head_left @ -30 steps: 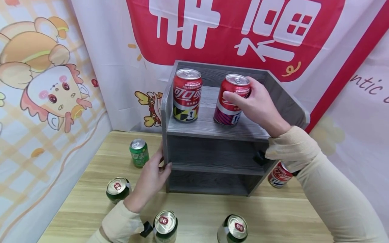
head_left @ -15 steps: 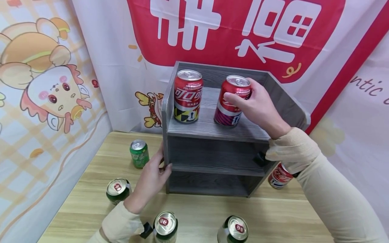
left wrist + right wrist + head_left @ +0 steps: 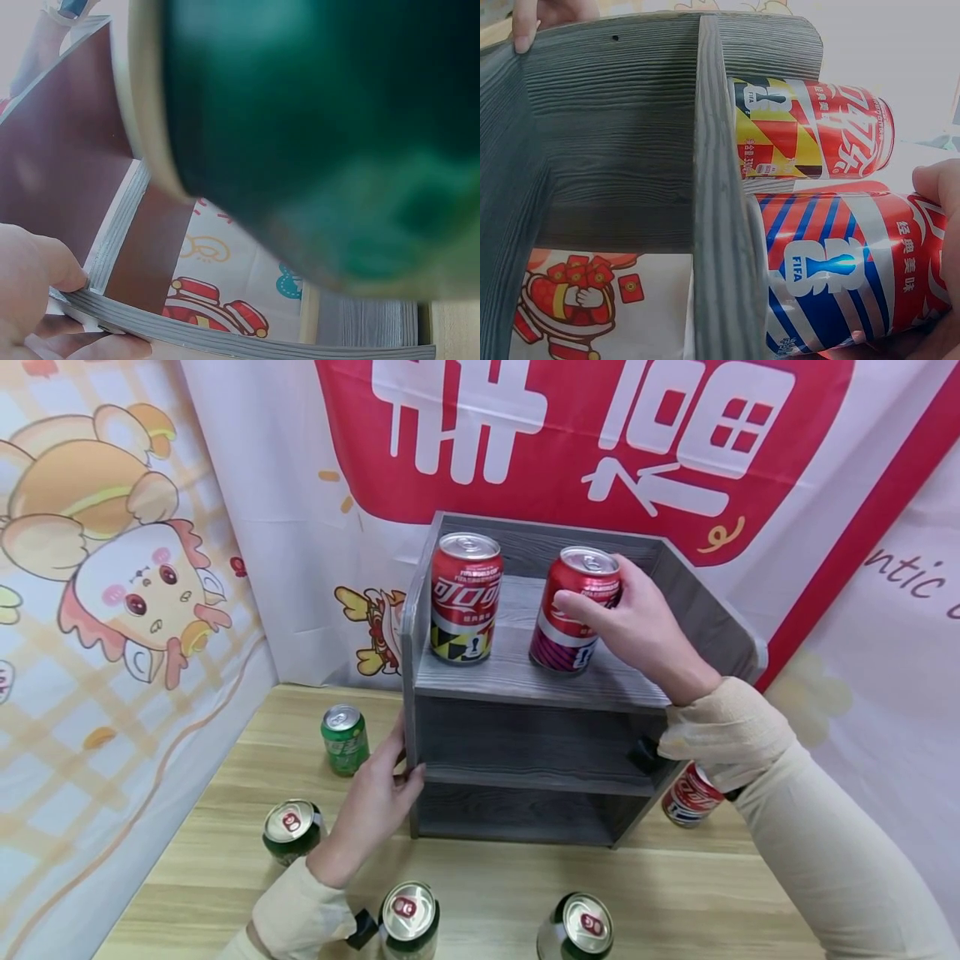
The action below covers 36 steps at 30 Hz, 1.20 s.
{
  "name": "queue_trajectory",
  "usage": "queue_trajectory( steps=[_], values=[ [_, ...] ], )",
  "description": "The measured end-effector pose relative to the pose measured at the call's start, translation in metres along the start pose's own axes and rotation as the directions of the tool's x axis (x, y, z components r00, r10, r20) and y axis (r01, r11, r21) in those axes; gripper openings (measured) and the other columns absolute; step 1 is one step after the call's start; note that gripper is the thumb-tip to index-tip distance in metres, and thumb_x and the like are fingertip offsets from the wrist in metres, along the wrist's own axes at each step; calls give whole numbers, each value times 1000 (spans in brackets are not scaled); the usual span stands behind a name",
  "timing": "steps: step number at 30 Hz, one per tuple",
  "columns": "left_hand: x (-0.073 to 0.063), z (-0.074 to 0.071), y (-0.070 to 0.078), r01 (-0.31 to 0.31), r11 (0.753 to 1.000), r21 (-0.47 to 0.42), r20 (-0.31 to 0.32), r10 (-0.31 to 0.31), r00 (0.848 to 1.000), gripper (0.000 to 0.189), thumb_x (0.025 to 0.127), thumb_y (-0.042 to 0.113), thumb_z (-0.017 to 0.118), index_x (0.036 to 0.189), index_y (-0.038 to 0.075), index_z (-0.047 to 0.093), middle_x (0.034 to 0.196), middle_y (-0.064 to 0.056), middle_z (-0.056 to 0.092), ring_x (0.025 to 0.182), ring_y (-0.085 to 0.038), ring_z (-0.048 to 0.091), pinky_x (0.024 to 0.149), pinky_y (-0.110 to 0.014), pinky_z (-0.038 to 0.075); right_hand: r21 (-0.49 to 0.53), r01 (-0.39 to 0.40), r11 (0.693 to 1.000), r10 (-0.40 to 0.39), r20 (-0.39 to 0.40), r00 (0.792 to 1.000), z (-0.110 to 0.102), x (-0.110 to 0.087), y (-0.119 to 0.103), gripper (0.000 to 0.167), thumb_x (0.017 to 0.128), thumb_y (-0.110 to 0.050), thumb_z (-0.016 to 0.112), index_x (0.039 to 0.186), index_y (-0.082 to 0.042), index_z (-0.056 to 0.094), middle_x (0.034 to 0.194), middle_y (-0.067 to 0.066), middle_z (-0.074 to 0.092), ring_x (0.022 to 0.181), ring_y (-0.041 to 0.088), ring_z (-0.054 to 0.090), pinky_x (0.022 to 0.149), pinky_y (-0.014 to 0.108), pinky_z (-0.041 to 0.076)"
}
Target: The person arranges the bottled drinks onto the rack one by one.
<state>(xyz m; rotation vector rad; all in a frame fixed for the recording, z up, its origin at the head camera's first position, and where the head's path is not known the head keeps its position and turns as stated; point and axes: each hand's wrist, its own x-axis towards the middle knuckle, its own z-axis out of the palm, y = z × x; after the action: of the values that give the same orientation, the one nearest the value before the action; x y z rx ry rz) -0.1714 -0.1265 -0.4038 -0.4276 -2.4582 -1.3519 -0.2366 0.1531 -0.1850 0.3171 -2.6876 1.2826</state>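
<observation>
My right hand [image 3: 641, 627] grips a red cola can [image 3: 562, 618], thumb across its front, upright on the top deck of a grey wooden shelf unit [image 3: 536, 693]. The right wrist view shows this can's blue-and-red striped FIFA print [image 3: 821, 266], its base at the deck's edge. To its left stands a second cola can [image 3: 465, 602] with a yellow and black pattern. My left hand [image 3: 375, 802] holds the unit's left side panel, thumb [image 3: 64, 266] on one face and fingers on the other. A blurred dark green can [image 3: 322, 150] covers much of the left wrist view.
A green soda can [image 3: 345, 743] stands left of the unit. Dark green cans with gold tops [image 3: 291, 827] [image 3: 408, 914] [image 3: 577, 927] stand on the wooden table [image 3: 480, 881] in front. Another red cola can [image 3: 688, 797] is at the unit's right. Printed cloth [image 3: 277, 510] hangs behind.
The view has shifted very slightly. Both hands and the cans keep their places.
</observation>
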Motion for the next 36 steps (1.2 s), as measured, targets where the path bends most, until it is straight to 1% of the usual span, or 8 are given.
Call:
queue_trajectory(
  steps=[6, 14, 25, 31, 36],
  values=[
    [0, 0, 1, 5, 1000, 2, 4, -5, 1000, 83, 94, 3, 60, 158, 27, 12, 158, -13, 34, 133, -34, 50, 85, -35, 61, 1, 9, 1000, -9, -1, 1000, 0, 0, 0, 78, 85, -50, 70, 146, -15, 34, 142, 9, 48, 128, 26, 45, 108, 55, 47],
    [1, 2, 0, -6, 1000, 12, 2, 6, 1000, 84, 94, 3, 60, 158, 28, 12, 157, -13, 35, 133, -33, 49, 85, -35, 61, 8, 10, 1000, -10, -8, 1000, 0, 0, 2, 79, 86, -50, 69, 147, -15, 33, 143, 10, 47, 128, 28, 45, 108, 56, 47],
    [1, 2, -2, -8, 1000, 0, -2, 8, 1000, 83, 94, 3, 60, 158, 27, 13, 156, -13, 37, 132, -33, 51, 84, -35, 61, -6, 10, 1000, -10, 15, 1000, 0, 2, 2, 81, 84, -50, 71, 146, -17, 31, 145, 8, 44, 131, 27, 42, 106, 56, 48],
    [3, 3, -3, -8, 1000, 2, 4, 8, 1000, 83, 94, 3, 60, 158, 27, 12, 157, -13, 36, 132, -34, 51, 85, -35, 61, -4, -7, 1000, 7, 13, 1000, -2, 1, 2, 82, 84, -51, 71, 146, -18, 30, 145, 7, 44, 132, 25, 42, 107, 54, 48],
    [3, 3, -4, 5, 1000, -2, 2, -5, 1000, 82, 94, 4, 60, 158, 26, 14, 156, -13, 38, 131, -33, 52, 85, -35, 61, -16, -13, 1000, 13, 30, 999, -2, -1, 2, 84, 83, -54, 71, 146, -19, 29, 145, 7, 43, 132, 26, 42, 107, 55, 48]
  ],
)
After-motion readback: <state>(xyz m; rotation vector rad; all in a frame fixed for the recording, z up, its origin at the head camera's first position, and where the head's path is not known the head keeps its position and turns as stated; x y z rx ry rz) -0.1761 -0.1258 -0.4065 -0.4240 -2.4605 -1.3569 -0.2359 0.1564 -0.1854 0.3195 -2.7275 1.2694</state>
